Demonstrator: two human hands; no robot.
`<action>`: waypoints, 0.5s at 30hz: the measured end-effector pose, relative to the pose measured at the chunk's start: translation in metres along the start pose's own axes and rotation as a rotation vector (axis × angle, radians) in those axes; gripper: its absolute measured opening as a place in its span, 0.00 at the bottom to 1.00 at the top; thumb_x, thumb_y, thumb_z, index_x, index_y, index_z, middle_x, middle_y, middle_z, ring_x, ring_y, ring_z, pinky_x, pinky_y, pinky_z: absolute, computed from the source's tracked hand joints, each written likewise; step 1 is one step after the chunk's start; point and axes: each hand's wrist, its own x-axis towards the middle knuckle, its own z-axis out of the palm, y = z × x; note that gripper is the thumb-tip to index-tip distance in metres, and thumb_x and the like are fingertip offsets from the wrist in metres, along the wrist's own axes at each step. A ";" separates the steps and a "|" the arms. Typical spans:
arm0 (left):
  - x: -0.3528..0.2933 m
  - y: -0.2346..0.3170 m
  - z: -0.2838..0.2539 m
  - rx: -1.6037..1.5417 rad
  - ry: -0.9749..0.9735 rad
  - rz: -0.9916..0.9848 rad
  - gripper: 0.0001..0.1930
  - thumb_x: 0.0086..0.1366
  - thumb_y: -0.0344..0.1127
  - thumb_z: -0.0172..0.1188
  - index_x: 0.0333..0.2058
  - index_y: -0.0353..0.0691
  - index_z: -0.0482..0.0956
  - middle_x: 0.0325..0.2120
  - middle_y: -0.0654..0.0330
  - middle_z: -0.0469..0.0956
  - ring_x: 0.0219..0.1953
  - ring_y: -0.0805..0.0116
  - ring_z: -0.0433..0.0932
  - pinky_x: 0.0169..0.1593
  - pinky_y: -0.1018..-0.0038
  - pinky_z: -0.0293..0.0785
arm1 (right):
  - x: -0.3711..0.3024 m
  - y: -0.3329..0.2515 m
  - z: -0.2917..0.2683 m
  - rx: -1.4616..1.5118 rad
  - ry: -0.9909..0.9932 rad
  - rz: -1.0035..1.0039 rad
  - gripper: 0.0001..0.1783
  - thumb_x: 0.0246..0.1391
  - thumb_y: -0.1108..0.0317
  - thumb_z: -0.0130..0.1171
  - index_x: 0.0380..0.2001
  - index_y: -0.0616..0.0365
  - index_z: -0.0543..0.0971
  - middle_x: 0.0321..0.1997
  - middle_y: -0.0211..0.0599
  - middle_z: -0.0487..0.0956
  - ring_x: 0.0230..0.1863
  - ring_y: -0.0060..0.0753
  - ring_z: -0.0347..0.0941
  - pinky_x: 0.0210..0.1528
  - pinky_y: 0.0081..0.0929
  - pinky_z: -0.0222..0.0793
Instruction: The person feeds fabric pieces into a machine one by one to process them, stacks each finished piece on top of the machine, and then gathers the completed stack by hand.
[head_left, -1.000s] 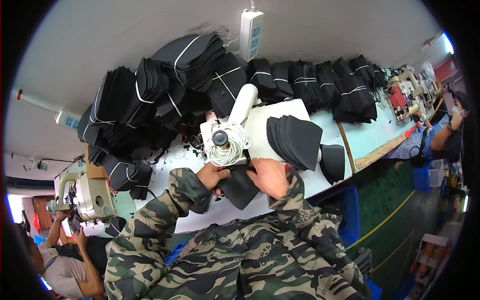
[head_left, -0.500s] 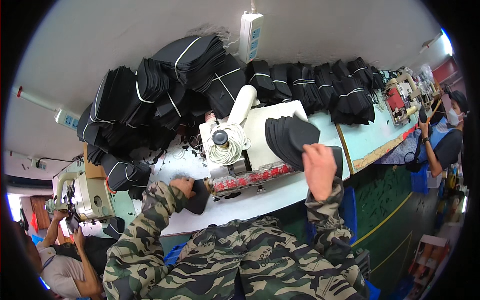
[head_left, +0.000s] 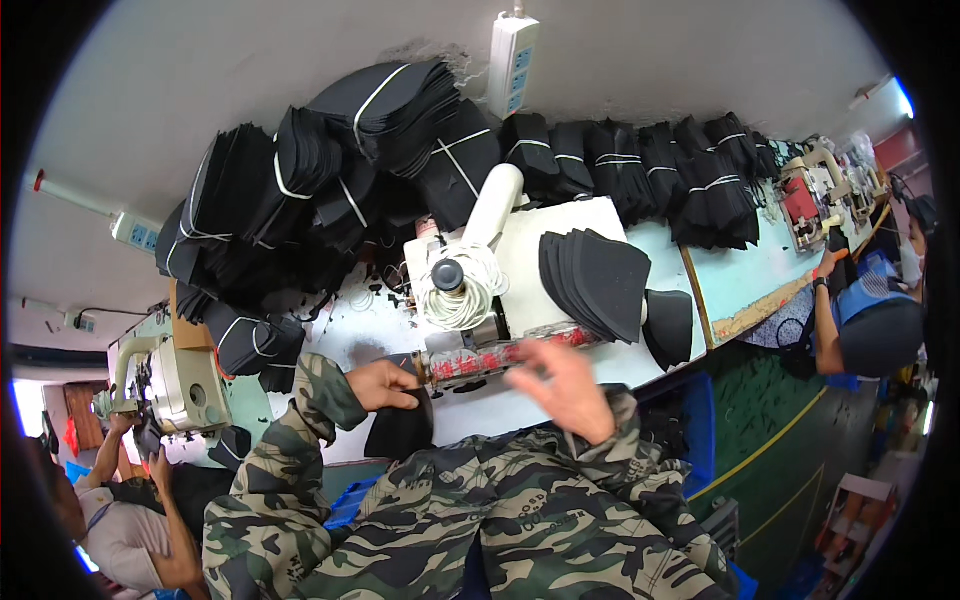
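Note:
My left hand (head_left: 383, 386) is closed on the upper edge of a dark, curved flat piece (head_left: 400, 428) by the left end of the machine's front bar, which is patched red and white. Somewhat smeared by motion, my right hand (head_left: 562, 388) hovers before that bar with fingers apart, holding nothing I can see. The pale machine (head_left: 525, 270) stands in front of me, with white cord (head_left: 470, 295) coiled round a black-knobbed post. On its flat top lies a fanned stack of black flat pieces (head_left: 598, 285). One more black piece (head_left: 667, 328) rests to its right.
White-banded bundles of black pieces (head_left: 375, 115) are heaped along the wall. A power strip (head_left: 513, 65) hangs above. Other machines stand at left (head_left: 175, 385) and right (head_left: 805, 205), each with a person beside it. A blue crate (head_left: 700, 425) sits below the table's edge.
My right hand has left the fanned stack and moved left to the front bar. My left hand and its black piece have shifted slightly toward me. The person at right has leaned over.

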 end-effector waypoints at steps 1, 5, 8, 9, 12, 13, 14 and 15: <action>-0.007 0.041 -0.003 -0.162 -0.052 0.069 0.10 0.61 0.35 0.57 0.37 0.33 0.76 0.24 0.67 0.73 0.27 0.81 0.67 0.33 0.79 0.65 | -0.001 0.001 0.016 0.105 -0.087 0.034 0.19 0.47 0.65 0.62 0.39 0.67 0.74 0.37 0.47 0.77 0.37 0.40 0.75 0.38 0.33 0.70; 0.000 0.077 -0.003 -0.382 0.002 -0.006 0.07 0.64 0.33 0.53 0.33 0.34 0.74 0.22 0.71 0.69 0.26 0.86 0.64 0.29 0.84 0.62 | 0.015 0.017 0.055 0.326 -0.183 0.157 0.13 0.50 0.66 0.60 0.31 0.68 0.75 0.27 0.44 0.79 0.29 0.33 0.78 0.30 0.27 0.72; 0.001 0.072 0.006 -0.489 0.087 0.149 0.07 0.65 0.33 0.52 0.33 0.35 0.74 0.23 0.71 0.70 0.25 0.86 0.64 0.29 0.84 0.62 | 0.022 0.018 0.060 0.294 -0.143 0.184 0.12 0.50 0.67 0.59 0.27 0.69 0.75 0.20 0.42 0.78 0.22 0.28 0.78 0.25 0.24 0.71; -0.002 0.077 0.008 -0.520 0.098 0.102 0.09 0.66 0.35 0.51 0.34 0.34 0.74 0.22 0.70 0.71 0.25 0.84 0.65 0.29 0.82 0.63 | 0.023 0.017 0.061 0.333 -0.154 0.200 0.11 0.50 0.68 0.59 0.27 0.69 0.74 0.20 0.42 0.77 0.19 0.26 0.76 0.22 0.22 0.70; 0.016 0.062 0.008 -0.281 0.187 0.081 0.12 0.66 0.38 0.50 0.34 0.33 0.73 0.22 0.68 0.72 0.24 0.82 0.65 0.29 0.79 0.65 | 0.029 0.013 0.069 0.388 -0.142 0.169 0.11 0.52 0.69 0.58 0.23 0.67 0.73 0.19 0.35 0.75 0.20 0.20 0.74 0.22 0.21 0.68; 0.017 0.063 0.009 -0.332 0.190 0.038 0.14 0.66 0.39 0.49 0.34 0.31 0.74 0.21 0.65 0.73 0.24 0.81 0.66 0.30 0.77 0.66 | 0.029 0.007 0.065 0.276 -0.155 0.159 0.09 0.50 0.68 0.59 0.25 0.66 0.75 0.19 0.38 0.76 0.21 0.27 0.76 0.23 0.24 0.69; 0.018 0.061 0.006 -0.334 0.193 0.036 0.14 0.66 0.39 0.49 0.34 0.31 0.74 0.21 0.65 0.73 0.24 0.81 0.66 0.30 0.77 0.66 | 0.030 0.006 0.061 0.277 -0.159 0.158 0.09 0.50 0.68 0.59 0.25 0.66 0.75 0.19 0.38 0.76 0.21 0.27 0.76 0.23 0.24 0.69; 0.019 0.059 0.001 -0.221 0.241 0.011 0.14 0.66 0.39 0.50 0.34 0.31 0.74 0.21 0.65 0.73 0.24 0.81 0.66 0.30 0.78 0.66 | 0.030 0.007 0.057 0.060 -0.049 -0.012 0.09 0.49 0.68 0.59 0.27 0.64 0.76 0.20 0.40 0.76 0.22 0.32 0.77 0.25 0.26 0.69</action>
